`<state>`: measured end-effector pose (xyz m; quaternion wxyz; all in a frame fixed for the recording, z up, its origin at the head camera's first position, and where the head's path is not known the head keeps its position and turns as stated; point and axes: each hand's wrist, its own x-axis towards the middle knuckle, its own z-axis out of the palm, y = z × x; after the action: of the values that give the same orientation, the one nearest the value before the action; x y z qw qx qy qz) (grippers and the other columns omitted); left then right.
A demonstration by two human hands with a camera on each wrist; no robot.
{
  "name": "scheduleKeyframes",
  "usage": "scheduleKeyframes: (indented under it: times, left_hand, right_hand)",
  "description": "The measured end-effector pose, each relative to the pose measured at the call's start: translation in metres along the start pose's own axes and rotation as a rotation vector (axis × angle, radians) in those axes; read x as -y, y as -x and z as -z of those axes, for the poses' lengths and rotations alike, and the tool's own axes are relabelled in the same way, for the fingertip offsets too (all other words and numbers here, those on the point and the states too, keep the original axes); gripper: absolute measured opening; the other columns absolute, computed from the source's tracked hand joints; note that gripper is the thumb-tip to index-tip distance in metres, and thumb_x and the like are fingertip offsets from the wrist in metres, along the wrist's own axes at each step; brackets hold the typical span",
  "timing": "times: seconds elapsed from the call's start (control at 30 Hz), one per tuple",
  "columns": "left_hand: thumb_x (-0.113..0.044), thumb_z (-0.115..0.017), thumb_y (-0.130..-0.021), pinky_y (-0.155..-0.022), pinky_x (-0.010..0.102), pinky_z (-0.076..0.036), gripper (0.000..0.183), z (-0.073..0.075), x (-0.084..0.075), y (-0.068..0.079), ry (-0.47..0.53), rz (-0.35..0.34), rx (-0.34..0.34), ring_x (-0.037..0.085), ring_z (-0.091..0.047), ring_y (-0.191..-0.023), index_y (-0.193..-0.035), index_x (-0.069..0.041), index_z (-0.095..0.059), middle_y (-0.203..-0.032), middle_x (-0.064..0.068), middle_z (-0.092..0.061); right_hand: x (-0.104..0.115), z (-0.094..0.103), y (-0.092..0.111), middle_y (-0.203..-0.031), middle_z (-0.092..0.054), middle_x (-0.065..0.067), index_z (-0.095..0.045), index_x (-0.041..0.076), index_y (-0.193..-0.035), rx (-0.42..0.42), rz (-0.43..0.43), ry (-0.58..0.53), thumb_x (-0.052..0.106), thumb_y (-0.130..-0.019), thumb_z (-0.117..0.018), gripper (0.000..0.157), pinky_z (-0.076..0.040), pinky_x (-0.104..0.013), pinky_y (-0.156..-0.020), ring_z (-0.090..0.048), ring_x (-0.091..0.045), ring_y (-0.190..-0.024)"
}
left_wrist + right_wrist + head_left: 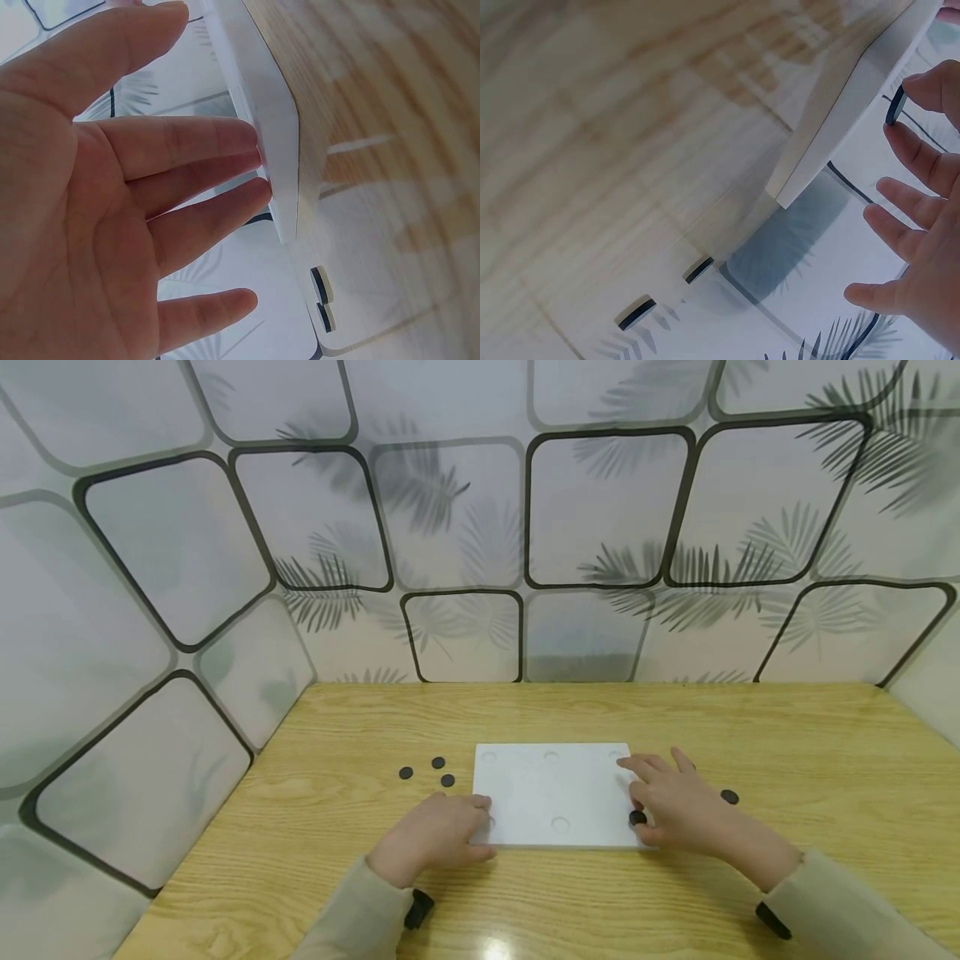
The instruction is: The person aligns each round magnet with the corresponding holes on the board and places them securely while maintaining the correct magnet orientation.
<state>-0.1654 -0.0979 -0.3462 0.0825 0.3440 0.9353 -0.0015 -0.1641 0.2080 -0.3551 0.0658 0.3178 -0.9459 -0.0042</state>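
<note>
while right hand [677, 803] pinches one disc [637, 817], five loose discs [406, 772], one board [555, 789]

Tabletop workspace, room type unclear: wood-grain table [337, 727], leaf-patterned wall covering [457, 635] behind and at left.

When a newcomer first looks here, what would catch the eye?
Probably the white board on the wooden table, its left edge touched by the left hand. Next, the black disc which the right hand pinches near the board's right end; then the leaf-patterned backdrop behind the table.
</note>
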Motion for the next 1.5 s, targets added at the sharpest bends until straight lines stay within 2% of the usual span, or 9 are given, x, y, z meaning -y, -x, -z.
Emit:
scheduleKeyframes:
  times: [0.43,0.73,1.23,1.5]
  left_hand:
    - [-0.042,-0.058,-0.082,-0.086,0.043,-0.042,0.028,0.0005,0.0,0.0007,0.005,-0.001,0.003,0.019,-0.054,-0.103,-0.081,-0.015,-0.066,-0.124,0.003,-0.051]
    - [-0.042,-0.058,-0.082,-0.086,0.043,-0.042,0.028,0.0007,-0.0005,0.0007,0.007,0.005,0.009,0.018,-0.054,-0.104,-0.083,-0.015,-0.066,-0.124,0.002,-0.051]
    - [-0.042,-0.059,-0.082,-0.086,0.042,-0.043,0.028,0.0002,-0.0004,0.0012,0.013,0.002,0.009,0.018,-0.054,-0.103,-0.085,-0.015,-0.066,-0.124,0.001,-0.051]
    - [-0.041,-0.059,-0.082,-0.084,0.039,-0.044,0.029,0.0015,-0.0017,0.0016,-0.018,-0.013,-0.011,0.017,-0.054,-0.103,-0.087,-0.014,-0.067,-0.123,0.002,-0.052]
  right_hand:
    - [0.0017,0.0005,-0.0011,-0.121,-0.047,-0.017,-0.047,0.021,-0.062,0.018,0.028,0.025,0.025,-0.066,-0.071,0.025,-0.023,-0.069,-0.085,-0.042,-0.036,-0.11]
    - [0.0006,-0.0018,-0.0008,-0.119,-0.048,-0.017,-0.047,0.02,-0.063,-0.011,0.067,0.044,0.023,-0.066,-0.072,0.025,-0.025,-0.069,-0.082,-0.044,-0.036,-0.108]
    - [0.001,-0.0024,0.0005,-0.12,-0.048,-0.017,-0.048,0.019,-0.064,0.014,0.047,0.032,0.021,-0.068,-0.07,0.022,-0.024,-0.069,-0.084,-0.044,-0.036,-0.109]
    - [0.0014,-0.0005,0.0002,-0.121,-0.047,-0.017,-0.048,0.019,-0.065,0.034,0.039,0.005,0.021,-0.069,-0.07,0.023,-0.023,-0.069,-0.084,-0.044,-0.036,-0.109]
